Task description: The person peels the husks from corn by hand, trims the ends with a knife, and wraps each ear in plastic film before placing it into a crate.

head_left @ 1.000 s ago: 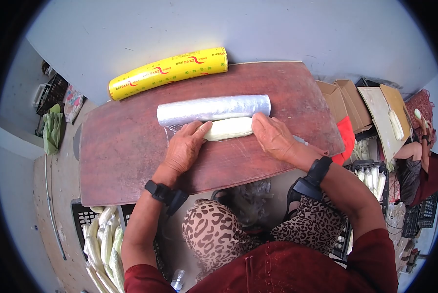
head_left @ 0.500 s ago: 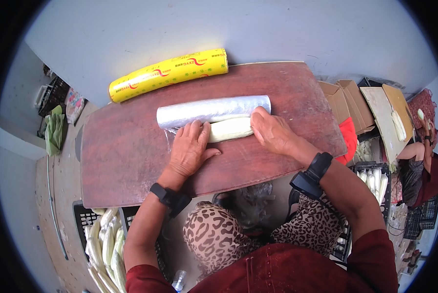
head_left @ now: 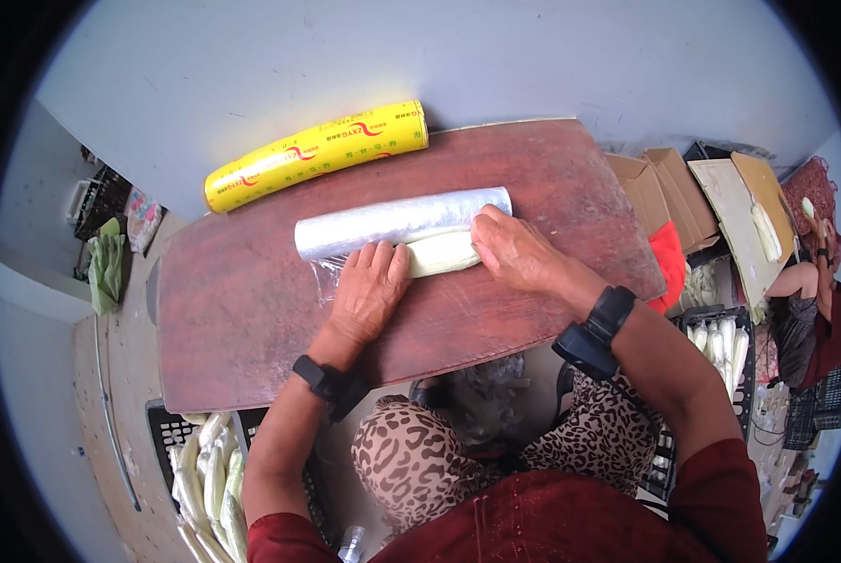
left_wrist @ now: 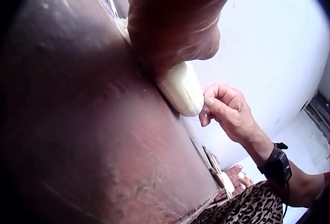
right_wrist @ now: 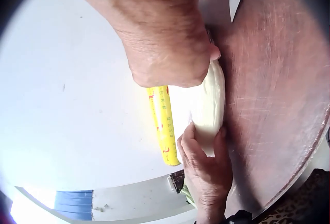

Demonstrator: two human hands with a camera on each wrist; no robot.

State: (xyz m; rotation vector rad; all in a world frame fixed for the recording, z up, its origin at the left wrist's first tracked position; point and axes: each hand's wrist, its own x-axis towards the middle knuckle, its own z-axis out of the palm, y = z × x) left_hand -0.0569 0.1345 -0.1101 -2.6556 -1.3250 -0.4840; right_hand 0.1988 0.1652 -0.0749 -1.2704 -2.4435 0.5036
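Note:
A pale, husked corn ear lies on the table against the near side of a clear film roll. My left hand grips its left end, fingers over the top; in the right wrist view the thumb and fingers of this hand lie on both sides of the ear. My right hand pinches at the ear's right end, beside the roll. In the left wrist view, thumb and finger of that hand meet at the ear's tip; whether film is between them, I cannot tell. Loose film shows left.
A yellow printed roll lies at the back of the red-brown table, near the wall. Crates of corn stand below on both sides. Cardboard, a red cloth and another seated person are at the right.
My left hand's thumb, held out to the right half a second ago, is now tucked in by the ear. My right hand stays at the ear's right end. The head view has shifted slightly.

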